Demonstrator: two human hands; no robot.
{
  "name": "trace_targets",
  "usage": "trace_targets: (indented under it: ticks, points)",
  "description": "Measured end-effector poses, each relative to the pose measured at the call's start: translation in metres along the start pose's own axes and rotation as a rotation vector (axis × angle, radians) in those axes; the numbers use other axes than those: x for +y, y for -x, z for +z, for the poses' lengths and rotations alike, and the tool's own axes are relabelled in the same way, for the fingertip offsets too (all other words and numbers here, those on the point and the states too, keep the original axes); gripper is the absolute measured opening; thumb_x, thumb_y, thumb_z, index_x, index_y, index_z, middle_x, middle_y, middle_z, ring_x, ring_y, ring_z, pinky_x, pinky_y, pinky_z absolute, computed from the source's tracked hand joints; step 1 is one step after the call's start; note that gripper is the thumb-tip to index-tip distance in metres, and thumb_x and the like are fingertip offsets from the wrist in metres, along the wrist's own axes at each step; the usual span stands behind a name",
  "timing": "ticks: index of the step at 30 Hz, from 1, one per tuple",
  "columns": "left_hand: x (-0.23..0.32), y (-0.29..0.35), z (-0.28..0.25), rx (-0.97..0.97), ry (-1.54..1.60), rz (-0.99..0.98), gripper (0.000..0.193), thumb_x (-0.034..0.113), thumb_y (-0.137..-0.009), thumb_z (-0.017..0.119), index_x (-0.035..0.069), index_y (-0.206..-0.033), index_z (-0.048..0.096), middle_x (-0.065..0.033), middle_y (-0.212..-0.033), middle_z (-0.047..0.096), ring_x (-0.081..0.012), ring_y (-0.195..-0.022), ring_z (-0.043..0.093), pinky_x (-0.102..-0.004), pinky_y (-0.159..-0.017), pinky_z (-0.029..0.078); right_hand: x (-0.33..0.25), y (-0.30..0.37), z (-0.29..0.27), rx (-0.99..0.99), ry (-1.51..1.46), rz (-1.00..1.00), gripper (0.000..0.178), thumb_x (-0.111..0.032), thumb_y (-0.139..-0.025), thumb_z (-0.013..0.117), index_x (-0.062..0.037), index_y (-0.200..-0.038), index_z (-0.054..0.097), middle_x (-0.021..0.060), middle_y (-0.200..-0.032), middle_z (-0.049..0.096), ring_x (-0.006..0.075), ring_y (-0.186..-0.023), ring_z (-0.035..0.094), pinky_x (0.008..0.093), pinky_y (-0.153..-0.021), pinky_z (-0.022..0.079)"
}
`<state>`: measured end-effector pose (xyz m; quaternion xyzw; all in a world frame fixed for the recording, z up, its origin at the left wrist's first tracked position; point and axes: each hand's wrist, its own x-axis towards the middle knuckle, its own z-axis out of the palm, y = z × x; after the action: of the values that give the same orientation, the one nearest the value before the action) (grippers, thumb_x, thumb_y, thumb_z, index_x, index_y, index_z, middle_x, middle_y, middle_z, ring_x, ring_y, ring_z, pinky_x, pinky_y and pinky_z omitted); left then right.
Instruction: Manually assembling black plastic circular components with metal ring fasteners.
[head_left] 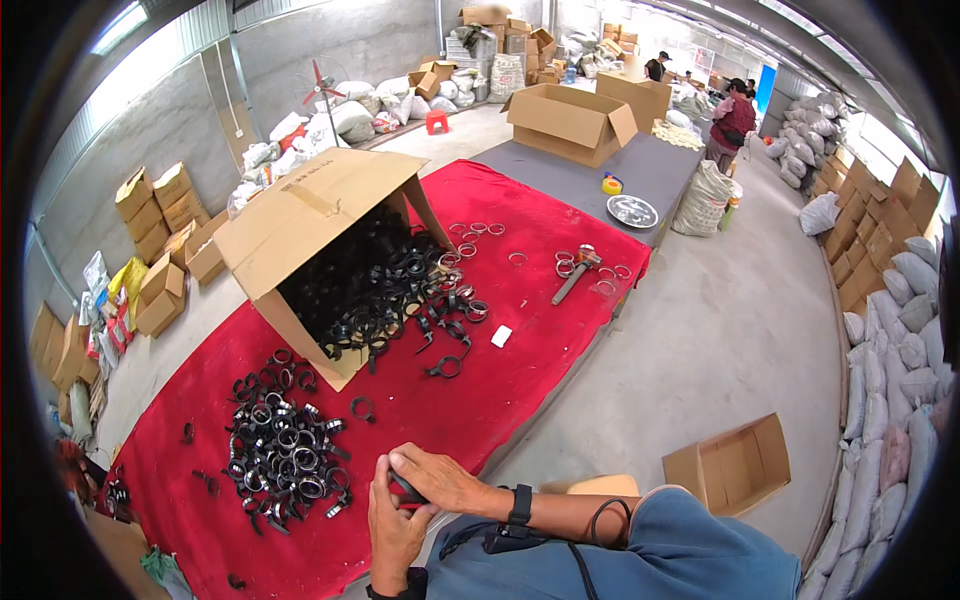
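At the near edge of a red cloth [440, 415], my left hand [397, 525] and my right hand [437, 478] meet. Both are closed on a small black piece [405, 490], mostly covered by fingers, so its kind is unclear. Left of them lies a heap of black and silver ring clamps [288, 440]. One loose black clamp [362, 408] rests between the heap and my hands. Farther off, a cardboard box [310, 205] tipped on its side spills more black clamps [400, 290] onto the cloth.
Toward the right edge of the cloth lie a hammer-like tool [575, 275] and several metal rings [467, 250]. Beyond are a silver plate [632, 210], a tape roll [612, 184] and an open carton [568, 125]. Another carton [730, 465] stands on the floor; a person [733, 125] works farther back.
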<state>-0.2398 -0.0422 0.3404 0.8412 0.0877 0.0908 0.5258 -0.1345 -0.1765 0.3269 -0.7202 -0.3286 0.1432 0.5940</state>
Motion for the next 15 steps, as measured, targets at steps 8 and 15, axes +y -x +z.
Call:
trace_targets:
  ticks: [8, 15]
  points:
    - [-0.017, 0.007, -0.009, 0.097, -0.002, 0.015, 0.097, 0.012, -0.083, 0.086, -0.002, -0.163, 0.032, -0.0285, -0.155, 0.050, -0.0416, -0.132, 0.061, -0.0440, -0.098, 0.057, -0.019, -0.025, 0.003, -0.293, 0.170, 0.172, 0.059, -0.053, -0.115, 0.037, -0.0008, -0.132, 0.057, 0.0269, -0.118, 0.066, 0.0457, -0.102, 0.067, 0.0525, -0.090, 0.053]
    - [-0.016, 0.015, -0.030, 0.159, -0.203, 0.014, 0.087, 0.027, -0.097, 0.072, -0.006, -0.163, 0.026, -0.0320, -0.159, 0.045, -0.0441, -0.150, 0.046, -0.0489, -0.120, 0.042, 0.023, -0.057, 0.035, -0.382, 0.555, -0.510, 0.034, -0.019, -0.105, 0.052, 0.0016, -0.130, 0.059, 0.0217, -0.105, 0.063, 0.0395, -0.088, 0.066, 0.0494, -0.066, 0.055]
